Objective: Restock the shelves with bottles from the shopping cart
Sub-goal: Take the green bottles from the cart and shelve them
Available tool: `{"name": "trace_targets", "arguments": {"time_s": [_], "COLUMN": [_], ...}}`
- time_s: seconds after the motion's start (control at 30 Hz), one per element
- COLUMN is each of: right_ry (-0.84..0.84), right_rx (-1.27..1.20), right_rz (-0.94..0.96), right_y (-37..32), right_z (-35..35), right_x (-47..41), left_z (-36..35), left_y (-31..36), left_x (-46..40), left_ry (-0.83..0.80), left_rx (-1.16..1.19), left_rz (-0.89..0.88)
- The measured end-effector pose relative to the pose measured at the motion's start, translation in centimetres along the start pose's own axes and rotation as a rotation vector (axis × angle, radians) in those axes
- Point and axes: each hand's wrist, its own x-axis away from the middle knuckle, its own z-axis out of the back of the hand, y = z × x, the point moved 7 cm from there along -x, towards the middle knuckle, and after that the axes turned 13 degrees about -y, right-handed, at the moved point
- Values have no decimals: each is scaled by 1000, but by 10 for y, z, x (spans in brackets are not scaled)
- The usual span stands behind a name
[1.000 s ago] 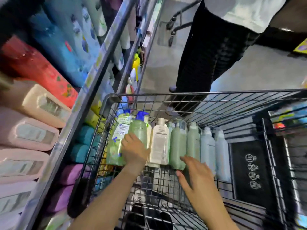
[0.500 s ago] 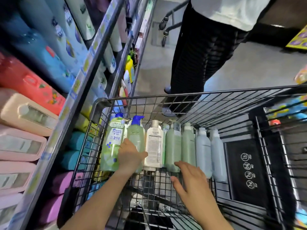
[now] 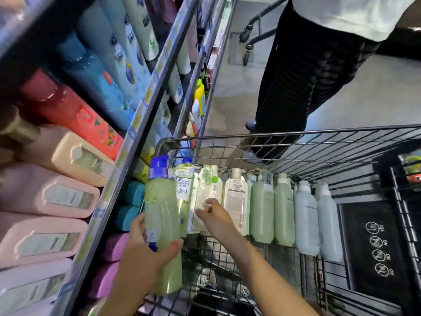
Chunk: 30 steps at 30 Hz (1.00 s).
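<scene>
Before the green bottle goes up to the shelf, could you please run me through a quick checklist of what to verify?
1. Left hand grips the green bottle with the blue pump around its lower body: ok.
2. Bottle lifted above the cart's wire floor and apart from the row: ok.
3. Pump cap seated on the bottle: ok.
4. Right hand free of the load: ok; it reaches toward the pale bottle in the cart, and whether it touches is unclear.
5. Free slot on the shelf: cannot tell; visible rows look full.
6. Aisle clear: not ok; a person stands beyond the cart.
</scene>
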Motion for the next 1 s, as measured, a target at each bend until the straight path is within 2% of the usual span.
{"name": "trace_targets", "arguments": {"time_s": [0.2,0.33,0.43,0.6,0.8,1.0], "right_ry": [161,301,336,369,282,299], "right_rx": [-110,8,-18,-151,-312,-306], "right_rz": [-17,-154,-230,-137,18,152], "right_y": [-6,-5,-3,0,-13,-54], "right_z": [-41,-46,-47,-49,-13,39], "right_x": [-69,-84,-87,-76,-2,160], "left_z": [23,29,31,30,20,0], "left_y": [-1,1,-1,-2,22,86], "left_x": [-6,-10,-12,-7,6,54], "left_ry": [24,24,48,58,-49,-164], "left_rx": [26,88,126,251,330,356], "left_rz": [-48,-50,-37,28,29,-77]}}
